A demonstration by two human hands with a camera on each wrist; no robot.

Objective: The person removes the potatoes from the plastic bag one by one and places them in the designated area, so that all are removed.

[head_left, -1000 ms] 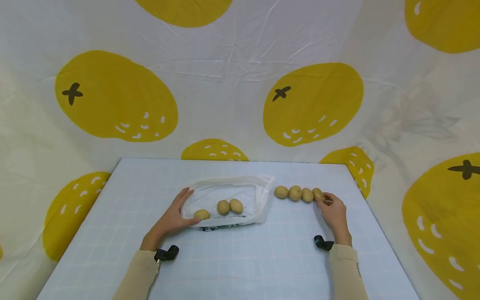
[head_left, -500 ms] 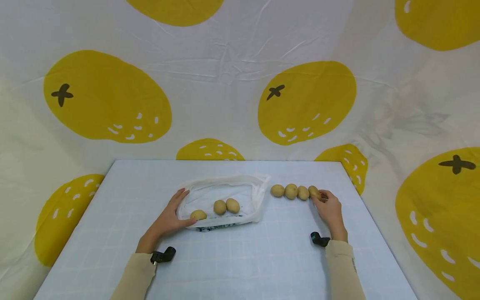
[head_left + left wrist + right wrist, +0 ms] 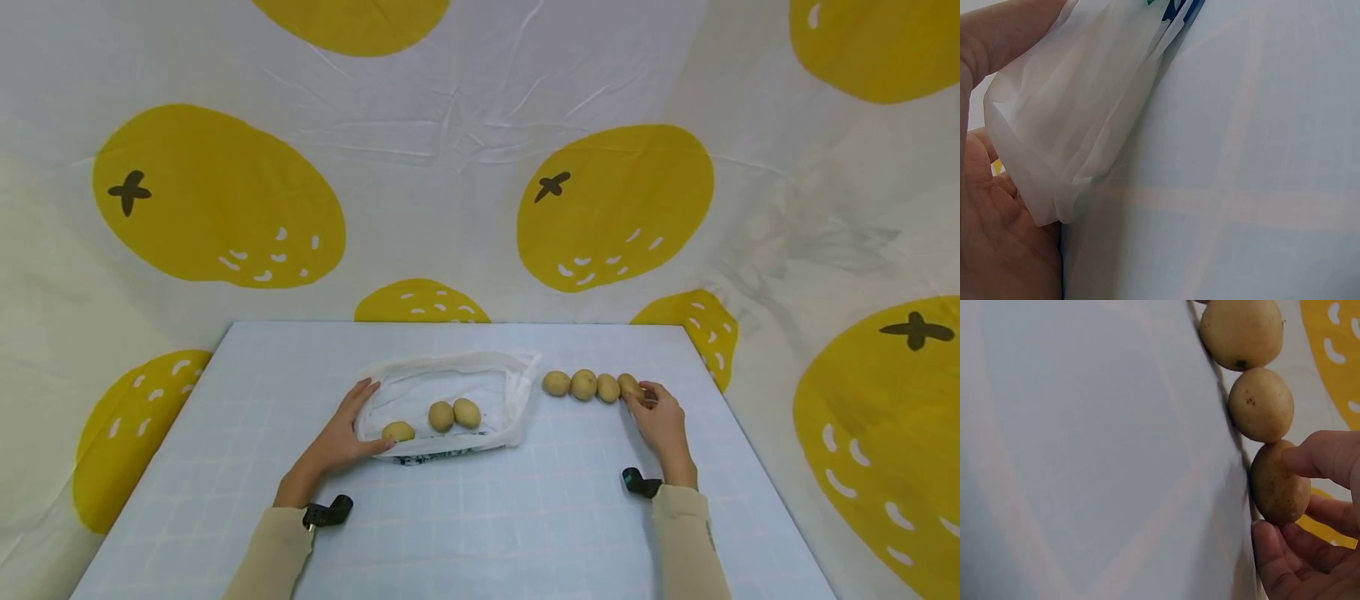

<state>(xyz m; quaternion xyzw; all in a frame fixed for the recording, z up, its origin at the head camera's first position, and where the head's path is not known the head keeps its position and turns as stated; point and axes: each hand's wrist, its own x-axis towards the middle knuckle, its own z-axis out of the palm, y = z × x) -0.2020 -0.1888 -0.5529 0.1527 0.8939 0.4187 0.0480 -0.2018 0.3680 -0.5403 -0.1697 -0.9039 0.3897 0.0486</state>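
Note:
A white plastic bag [image 3: 480, 362] lies with its mouth spread wide, printing on its near side. Inside it are a potato [image 3: 398, 431] at the left and two touching potatoes [image 3: 467, 413] nearer the middle. My left hand [image 3: 339, 433] holds the bag's left end, thumb at the front rim and fingers at the back; the left wrist view has the bag's film [image 3: 1079, 106] between them. My right hand [image 3: 660, 421] pinches the end potato [image 3: 1280, 481] of a row, thumb on top. That potato touches the neighbouring potato [image 3: 1261, 405].
The row continues leftward with a rounder potato [image 3: 583, 385] and an outermost potato [image 3: 556, 383], just right of the bag. A pale checked cloth [image 3: 480, 525] covers the table. Behind hangs a curtain [image 3: 450, 192] with large yellow fruit prints.
The whole head view has shifted slightly. Both hands keep their places on the bag and the end potato, and the potatoes lie as before.

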